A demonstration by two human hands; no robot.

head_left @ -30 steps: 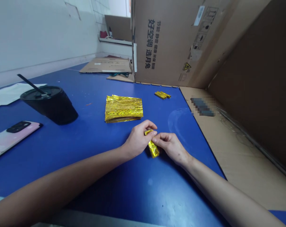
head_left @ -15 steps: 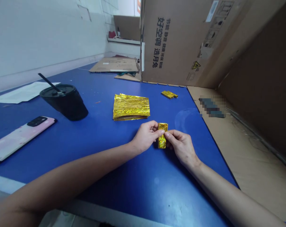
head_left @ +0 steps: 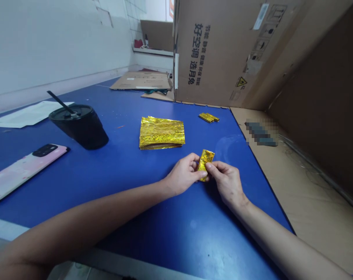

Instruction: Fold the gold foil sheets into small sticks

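Observation:
Between my two hands is a small folded strip of shiny gold foil paper [head_left: 206, 156], tilted with its top to the right. My left hand [head_left: 184, 174] pinches its lower left side, thumb across the front. From the right, my right hand [head_left: 226, 179] grips its edge with the thumb and fingers; some fingertips are hidden behind the strip. Beyond my left hand lies a stack of gold foil sheets [head_left: 161, 131] on the blue table [head_left: 121, 163]. Farther back to the right are a few small folded gold foil pieces [head_left: 208, 117].
A black cup with a straw [head_left: 83, 126] stands at left, near a phone in a pink-and-white case [head_left: 27, 167] and white paper [head_left: 27, 116]. A large cardboard box [head_left: 223, 58] rises behind. Flat cardboard [head_left: 143, 81] lies at the back; a blurred dark object [head_left: 261, 133] is right.
The folded foil strip has turned from upright to leaning right. My left thumb has slid lower on it, and my right thumb now lies over its front.

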